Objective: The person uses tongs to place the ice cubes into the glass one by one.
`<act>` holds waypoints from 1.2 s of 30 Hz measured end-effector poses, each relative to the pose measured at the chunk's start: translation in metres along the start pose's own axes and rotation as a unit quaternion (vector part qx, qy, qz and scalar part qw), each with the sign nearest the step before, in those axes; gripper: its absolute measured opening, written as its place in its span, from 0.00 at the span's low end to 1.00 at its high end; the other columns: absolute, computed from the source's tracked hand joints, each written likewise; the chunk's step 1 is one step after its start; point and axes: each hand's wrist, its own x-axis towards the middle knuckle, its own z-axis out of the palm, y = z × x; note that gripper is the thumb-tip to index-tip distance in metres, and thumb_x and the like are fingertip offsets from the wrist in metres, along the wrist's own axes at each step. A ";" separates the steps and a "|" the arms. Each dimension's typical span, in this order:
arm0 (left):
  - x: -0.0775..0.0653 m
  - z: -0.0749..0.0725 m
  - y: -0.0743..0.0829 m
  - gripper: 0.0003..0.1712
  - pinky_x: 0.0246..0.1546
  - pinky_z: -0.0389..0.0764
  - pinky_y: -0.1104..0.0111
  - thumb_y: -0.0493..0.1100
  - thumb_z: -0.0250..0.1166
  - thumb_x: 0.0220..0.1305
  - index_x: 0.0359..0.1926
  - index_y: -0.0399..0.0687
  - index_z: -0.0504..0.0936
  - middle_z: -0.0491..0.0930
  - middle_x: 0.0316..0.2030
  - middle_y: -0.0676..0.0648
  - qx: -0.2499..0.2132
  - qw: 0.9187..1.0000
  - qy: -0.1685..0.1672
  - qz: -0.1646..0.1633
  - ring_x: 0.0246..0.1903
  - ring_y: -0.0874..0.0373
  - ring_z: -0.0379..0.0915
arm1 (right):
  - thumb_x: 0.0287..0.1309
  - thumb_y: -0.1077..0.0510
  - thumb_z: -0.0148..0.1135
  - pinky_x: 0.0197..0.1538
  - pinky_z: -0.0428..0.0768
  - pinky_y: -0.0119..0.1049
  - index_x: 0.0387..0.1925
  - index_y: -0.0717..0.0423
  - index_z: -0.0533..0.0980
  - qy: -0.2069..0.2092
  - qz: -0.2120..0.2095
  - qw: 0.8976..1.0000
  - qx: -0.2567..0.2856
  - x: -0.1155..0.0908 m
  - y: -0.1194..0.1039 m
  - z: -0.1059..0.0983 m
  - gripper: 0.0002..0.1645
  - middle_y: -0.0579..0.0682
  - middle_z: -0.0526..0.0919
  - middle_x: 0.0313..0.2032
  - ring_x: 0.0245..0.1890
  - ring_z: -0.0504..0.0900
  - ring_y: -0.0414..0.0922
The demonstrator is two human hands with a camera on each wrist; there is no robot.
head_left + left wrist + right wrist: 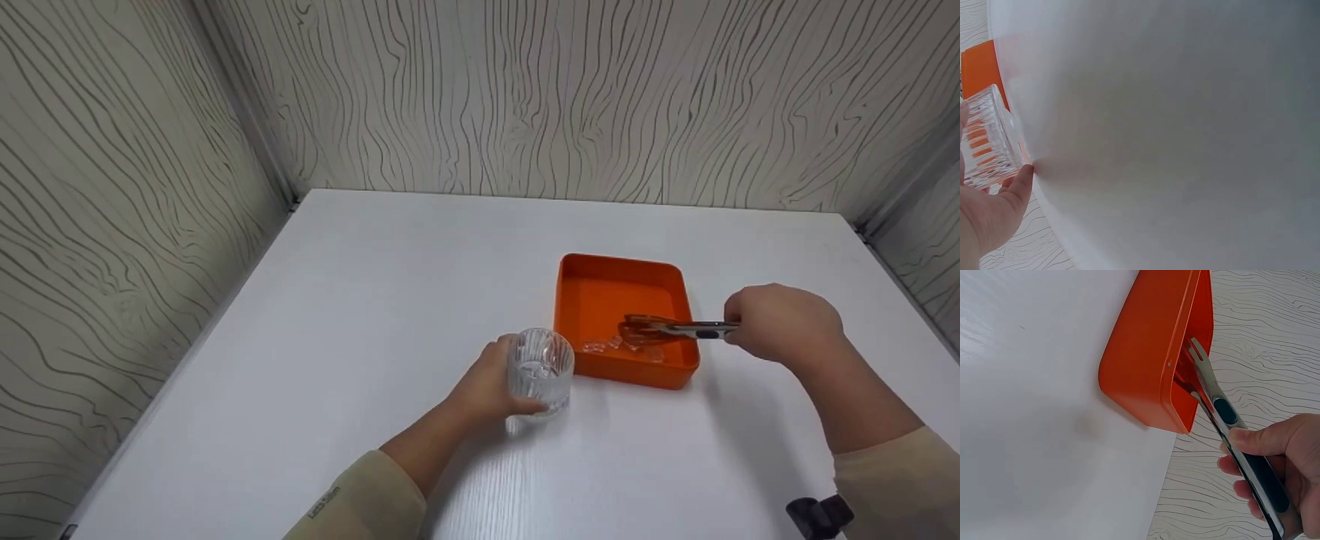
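My left hand [487, 386] grips a clear ribbed glass [541, 375] at its left side, thumb along the near side. In the left wrist view the glass [991, 138] is tilted in the picture beside the orange box. My right hand [784, 322] holds metal tongs [1235, 433] with dark grip inlays. The tongs' tips reach over the near right wall of the orange square box [600, 289] and into it. Several small clear pieces like ice cubes [594, 346] lie along the box's near side. Whether a piece is between the tips, I cannot tell.
The box stands on a white table [390, 300], just right of the glass. Panels with a wood-grain line pattern [525, 97] rise behind the table and at both sides. A small black device [819, 516] sits at my right sleeve.
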 end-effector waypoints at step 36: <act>0.001 0.001 0.001 0.56 0.59 0.66 0.60 0.53 0.79 0.31 0.63 0.60 0.57 0.67 0.50 0.59 -0.002 1.000 -0.001 0.005 0.50 0.62 0.65 | 0.50 0.56 0.62 0.21 0.66 0.34 0.28 0.49 0.80 0.063 -0.047 0.997 0.027 -0.016 -0.020 -0.031 0.03 0.42 0.76 0.21 0.23 0.70 0.43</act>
